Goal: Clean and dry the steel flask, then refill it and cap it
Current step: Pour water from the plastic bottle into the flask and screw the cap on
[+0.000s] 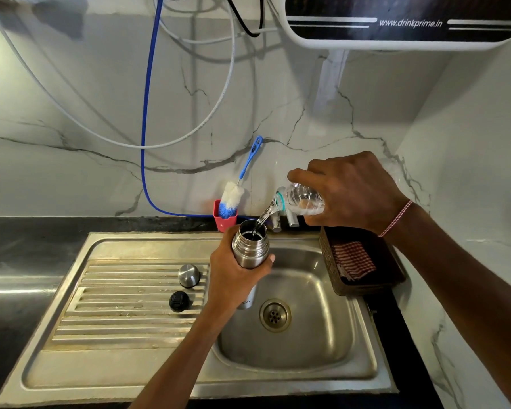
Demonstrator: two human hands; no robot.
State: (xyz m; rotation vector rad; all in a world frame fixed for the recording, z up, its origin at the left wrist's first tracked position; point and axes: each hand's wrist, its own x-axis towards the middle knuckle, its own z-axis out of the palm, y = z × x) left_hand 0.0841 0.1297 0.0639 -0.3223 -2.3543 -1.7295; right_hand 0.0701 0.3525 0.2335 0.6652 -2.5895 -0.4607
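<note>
Over sink, uncapped steel flask receives water.

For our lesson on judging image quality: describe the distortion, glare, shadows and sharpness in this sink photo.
Head view: the wide-angle lens bows the sink rim into a curve; a glare streak lies on the dark counter at left; the hoses cast soft shadows on the marble wall; the flask, left hand and right hand are sharp; the water leaving the bottle is slightly smeared.

The water purifier, high above the sink, carries "www.drinkprime.in" in white letters. The steel flask over the sink shows only the letters "ON".
</note>
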